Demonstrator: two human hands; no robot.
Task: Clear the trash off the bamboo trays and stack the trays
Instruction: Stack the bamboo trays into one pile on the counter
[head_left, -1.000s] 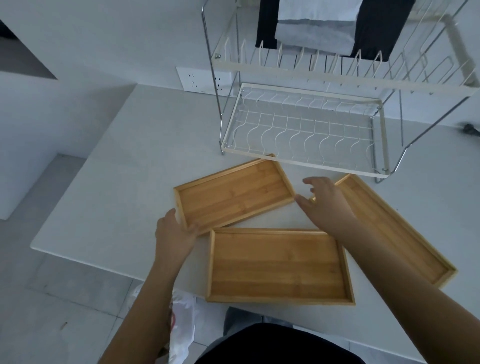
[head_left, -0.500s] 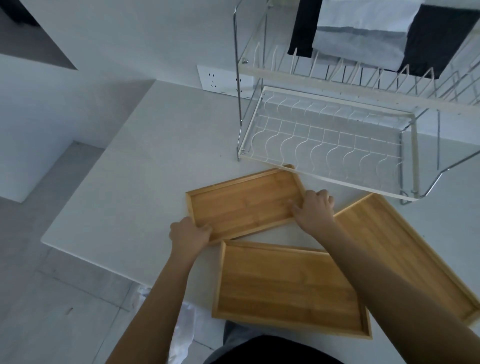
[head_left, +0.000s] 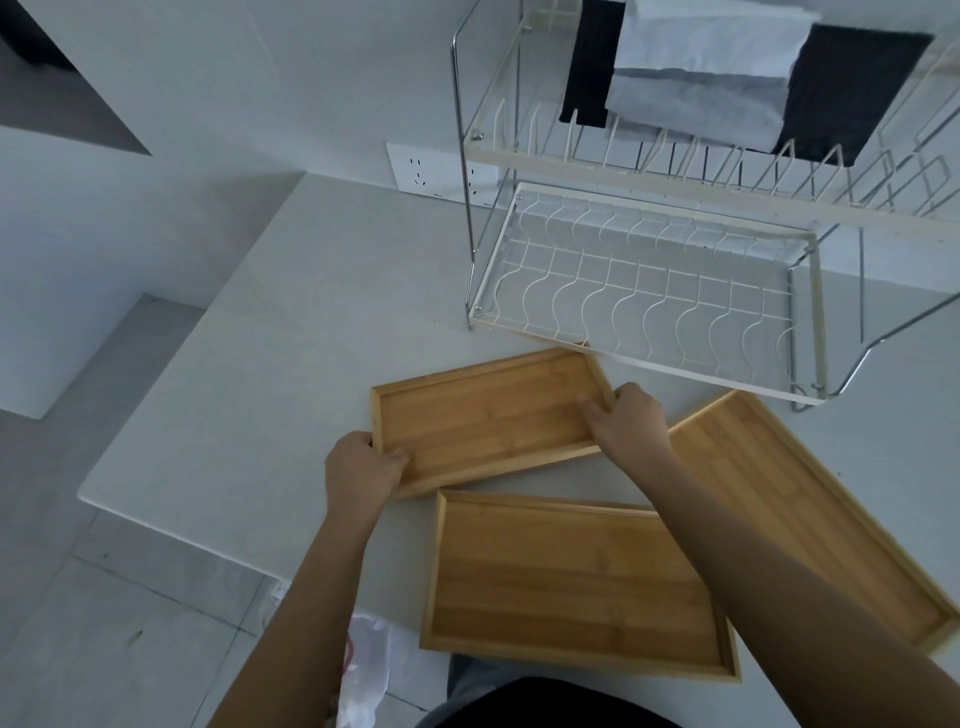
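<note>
Gripping the far bamboo tray (head_left: 488, 415) at its short ends, left hand (head_left: 361, 470) and right hand (head_left: 626, 423) closed on the rims; long axis runs hand to hand; near tray (head_left: 566, 582) lies just toward the desk's (head_left: 270, 364) front edge; third tray (head_left: 810, 519) at right.

The three bamboo trays (head_left: 488, 415) (head_left: 571, 582) (head_left: 810, 514) are honey-brown with fine lengthwise grain and paler rims, on a plain pale grey table (head_left: 291, 332). The dish rack (head_left: 644, 291) has cream-white wavy wire and silver metal posts, with black, white and grey striped cloths (head_left: 727, 78) above it. The plastic bag (head_left: 363, 670) below the table edge looks translucent white, perhaps with a red mark.
</note>
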